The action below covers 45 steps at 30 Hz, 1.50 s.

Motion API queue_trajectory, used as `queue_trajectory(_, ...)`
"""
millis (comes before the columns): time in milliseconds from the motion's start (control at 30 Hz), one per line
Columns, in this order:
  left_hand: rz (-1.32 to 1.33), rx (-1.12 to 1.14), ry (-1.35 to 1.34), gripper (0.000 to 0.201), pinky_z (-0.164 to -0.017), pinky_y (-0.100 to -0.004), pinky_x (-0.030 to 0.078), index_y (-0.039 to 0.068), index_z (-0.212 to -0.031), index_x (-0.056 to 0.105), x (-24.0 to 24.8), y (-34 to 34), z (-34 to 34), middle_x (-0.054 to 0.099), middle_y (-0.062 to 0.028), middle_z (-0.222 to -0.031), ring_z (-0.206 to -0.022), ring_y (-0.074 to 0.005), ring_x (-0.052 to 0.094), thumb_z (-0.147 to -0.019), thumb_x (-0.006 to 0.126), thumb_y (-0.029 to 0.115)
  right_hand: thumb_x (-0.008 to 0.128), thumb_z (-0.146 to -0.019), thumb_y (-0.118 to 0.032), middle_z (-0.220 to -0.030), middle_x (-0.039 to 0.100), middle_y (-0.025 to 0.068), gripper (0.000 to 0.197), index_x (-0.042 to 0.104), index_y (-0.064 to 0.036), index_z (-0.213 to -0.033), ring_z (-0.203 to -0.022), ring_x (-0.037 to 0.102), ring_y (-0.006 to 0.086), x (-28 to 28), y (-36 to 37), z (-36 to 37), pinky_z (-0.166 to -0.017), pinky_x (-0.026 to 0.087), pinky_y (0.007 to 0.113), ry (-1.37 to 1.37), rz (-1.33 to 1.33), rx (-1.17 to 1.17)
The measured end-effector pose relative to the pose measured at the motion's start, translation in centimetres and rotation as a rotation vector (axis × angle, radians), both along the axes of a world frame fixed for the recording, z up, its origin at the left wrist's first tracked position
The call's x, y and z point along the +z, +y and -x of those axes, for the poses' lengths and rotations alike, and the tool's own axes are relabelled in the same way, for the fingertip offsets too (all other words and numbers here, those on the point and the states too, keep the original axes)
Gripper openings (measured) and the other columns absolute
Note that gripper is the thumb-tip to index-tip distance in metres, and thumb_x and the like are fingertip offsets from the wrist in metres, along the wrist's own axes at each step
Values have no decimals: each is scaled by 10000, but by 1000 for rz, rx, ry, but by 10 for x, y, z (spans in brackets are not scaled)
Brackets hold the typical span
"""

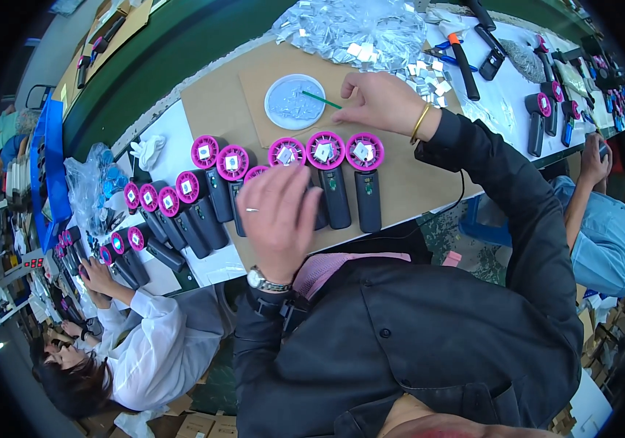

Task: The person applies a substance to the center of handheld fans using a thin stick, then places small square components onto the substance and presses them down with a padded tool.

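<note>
Across the bench (498,117), white covering is showing to the left and right, while a broad brown cardboard sheet (429,168) is lying over the middle. At the far side, a clear plastic bag (356,29) is bulging with silvery pieces, and more are lying loose just to its right. Along the near side, a row of dark-handled devices (335,198) is lying with handles pointing near and round pink heads (376,158) facing up. Over this row, the left hand (276,219) is stretching its fingers out (a ring is circling one of them); whether they are touching or grasping the device beneath, I cannot tell. Farther off and to the right, the right hand (382,102) is pinching a thin green stick (319,99) between thumb and forefinger. To its left, a round white dish (268,106) is holding something clear and glossy, and the stick's left end is reaching over it. Small white squares (323,152) are sitting on the pink heads.
</note>
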<state>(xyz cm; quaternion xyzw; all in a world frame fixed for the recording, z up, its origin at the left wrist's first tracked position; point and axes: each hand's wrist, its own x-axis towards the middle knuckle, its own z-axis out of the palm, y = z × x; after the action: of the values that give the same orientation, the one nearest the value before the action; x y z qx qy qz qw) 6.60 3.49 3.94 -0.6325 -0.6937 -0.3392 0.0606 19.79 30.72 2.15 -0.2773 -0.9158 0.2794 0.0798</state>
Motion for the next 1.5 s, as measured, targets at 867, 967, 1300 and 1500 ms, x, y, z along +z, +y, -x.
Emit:
queue_trajectory(867, 354, 47, -607, 555, -987, -483, 572, -128, -1503, 518, -31, 122, 105, 788, -293, -1163, -1099, -430, 771, -1140, 558, 291, 750, -1001, -193, -975, 773, 126, 180, 809, -26, -1032, -829, 754, 319, 13, 7, -27, -757, 593, 425, 218, -362, -124)
queue_trajectory(967, 307, -13, -587, 518, -968, -473, 579, -107, -1492, 545, -29, 122, 94, 795, -269, -1176, -1079, -410, 775, -1141, 567, 272, 757, -1015, -184, -967, 782, 126, 182, 808, -14, -1055, -799, 746, 291, 14, 13, -36, -738, 592, 401, 189, -332, -133)
queue_trajectory(1300, -2, -371, -140, 259, -1025, -487, 583, 32, -1116, 797, 2, 32, -12, 799, -121, -1204, -1144, -330, 752, -922, 859, 192, 793, -1015, -179, -904, 778, 111, 181, 808, -1, -1045, -739, 710, 228, 2, 6, -51, -681, 561, 355, 341, -103, -222)
queue_trajectory(1500, 261, -520, 6, 636, -1283, -525, 390, 72, -1455, 672, -9, 27, -51, 633, -105, -1563, -1518, -288, 541, -909, 851, 344, 797, -1005, -173, -886, 781, 100, 169, 810, -6, -1031, -727, 714, 210, 3, 2, -47, -656, 543, 350, 341, -256, -217)
